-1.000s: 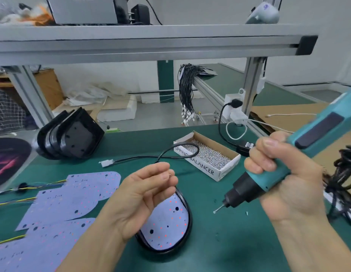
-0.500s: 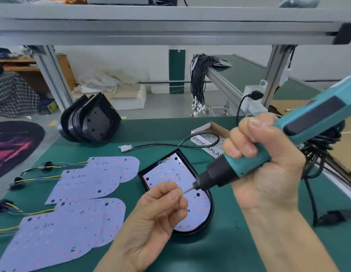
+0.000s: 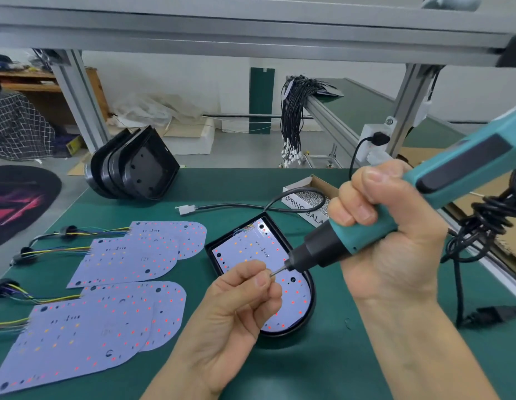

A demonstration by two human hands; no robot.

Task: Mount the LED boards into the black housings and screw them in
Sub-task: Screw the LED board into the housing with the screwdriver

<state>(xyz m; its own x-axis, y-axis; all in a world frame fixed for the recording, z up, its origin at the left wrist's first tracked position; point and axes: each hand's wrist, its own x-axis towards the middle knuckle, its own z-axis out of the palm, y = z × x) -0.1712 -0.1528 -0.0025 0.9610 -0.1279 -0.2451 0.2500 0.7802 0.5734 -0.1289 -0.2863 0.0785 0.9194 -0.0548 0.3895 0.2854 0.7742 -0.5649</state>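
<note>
Screw pinched in left hand [image 3: 239,298] meets driver [image 3: 375,223] bit; right hand [image 3: 395,226] clenched on driver; seat it straight before descending to board [image 3: 251,249] at 12 o'clock.

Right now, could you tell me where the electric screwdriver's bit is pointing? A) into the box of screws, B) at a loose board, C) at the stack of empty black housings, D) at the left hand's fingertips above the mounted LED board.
D: the right hand aims the electric screwdriver at the left hand above the LED board.
</note>
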